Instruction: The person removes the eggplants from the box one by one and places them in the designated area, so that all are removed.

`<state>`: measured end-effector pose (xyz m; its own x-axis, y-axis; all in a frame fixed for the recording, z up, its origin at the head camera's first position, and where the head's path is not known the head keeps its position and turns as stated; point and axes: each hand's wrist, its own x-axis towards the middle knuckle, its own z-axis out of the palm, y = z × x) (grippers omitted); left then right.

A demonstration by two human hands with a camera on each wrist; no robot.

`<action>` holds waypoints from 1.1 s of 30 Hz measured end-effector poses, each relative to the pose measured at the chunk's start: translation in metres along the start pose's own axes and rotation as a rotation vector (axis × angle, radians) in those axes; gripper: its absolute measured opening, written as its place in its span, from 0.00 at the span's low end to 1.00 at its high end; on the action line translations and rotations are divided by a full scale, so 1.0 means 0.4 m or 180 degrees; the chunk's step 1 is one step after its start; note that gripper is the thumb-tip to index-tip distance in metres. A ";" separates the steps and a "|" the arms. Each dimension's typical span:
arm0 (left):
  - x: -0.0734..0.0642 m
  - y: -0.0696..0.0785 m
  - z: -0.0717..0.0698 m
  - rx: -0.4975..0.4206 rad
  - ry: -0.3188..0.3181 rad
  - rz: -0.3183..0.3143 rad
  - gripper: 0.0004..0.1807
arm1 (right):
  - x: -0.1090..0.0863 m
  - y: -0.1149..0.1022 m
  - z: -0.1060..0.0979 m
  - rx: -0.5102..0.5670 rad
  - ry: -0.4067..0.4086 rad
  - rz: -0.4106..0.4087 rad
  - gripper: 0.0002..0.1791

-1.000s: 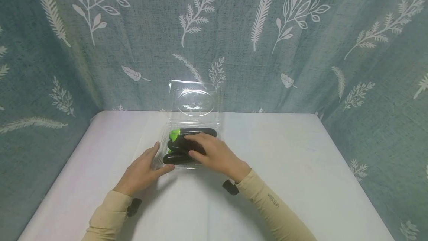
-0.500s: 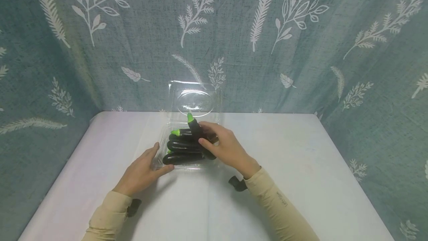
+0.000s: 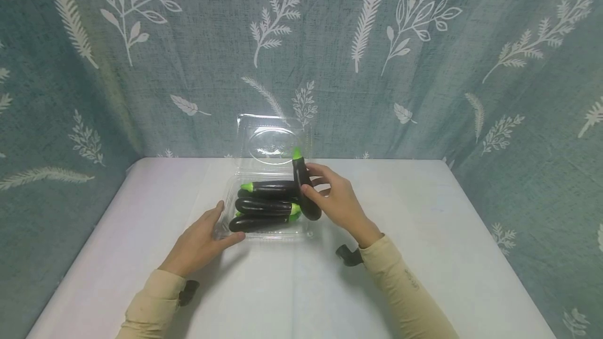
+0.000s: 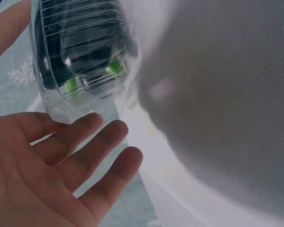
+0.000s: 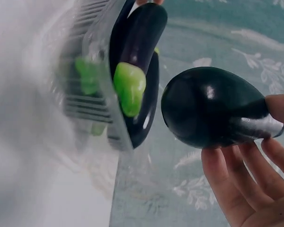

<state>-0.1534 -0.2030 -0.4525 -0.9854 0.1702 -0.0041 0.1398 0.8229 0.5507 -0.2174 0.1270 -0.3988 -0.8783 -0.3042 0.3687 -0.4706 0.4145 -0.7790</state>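
Observation:
A glossy dark purple eggplant (image 3: pixel 301 172) with a green stem end is held between the thumb and fingers of my right hand (image 3: pixel 346 203), tilted over the right side of a clear plastic clamshell box (image 3: pixel 278 236). In the right wrist view, the held eggplant (image 5: pixel 213 106) is seen from its round end, apart from the box. Several more eggplants (image 3: pixel 264 206) lie piled sideways in the box. My left hand (image 3: pixel 198 242) rests at the box's left front corner, thumb and fingers spread. In the left wrist view, its fingers (image 4: pixel 90 156) are nearly straight, at the rim.
The box's clear lid (image 3: pixel 273 145) stands raised behind it, near a grey-green leaf-patterned curtain (image 3: pixel 330 93). Curtains also flank both sides. A white cloth (image 3: pixel 400 213) covers the table. A small dark device (image 3: pixel 348 255) sits at the right wrist.
My right hand has lifted one eggplant off the pile and carried it right, turning it from lying sideways to steeply tilted. The left hand and the box have stayed put.

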 end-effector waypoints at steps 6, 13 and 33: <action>0.000 -0.003 0.000 -0.0004 -0.0021 -0.0034 0.61 | -0.006 0.036 -0.024 -0.0162 0.0065 0.0018 0.27; -0.001 -0.002 -0.002 -0.0001 -0.0037 -0.0037 0.60 | -0.016 0.072 -0.060 -0.0446 0.0068 0.0069 0.27; 0.000 0.002 -0.008 -0.0036 -0.0086 -0.0051 0.60 | -0.035 0.180 -0.143 -0.1433 -0.0064 0.0161 0.25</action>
<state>-0.1537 -0.2041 -0.4494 -0.9845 0.1716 -0.0354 0.1227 0.8194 0.5599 -0.2439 0.2101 -0.4312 -0.9014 -0.2889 0.3225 -0.4209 0.7595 -0.4959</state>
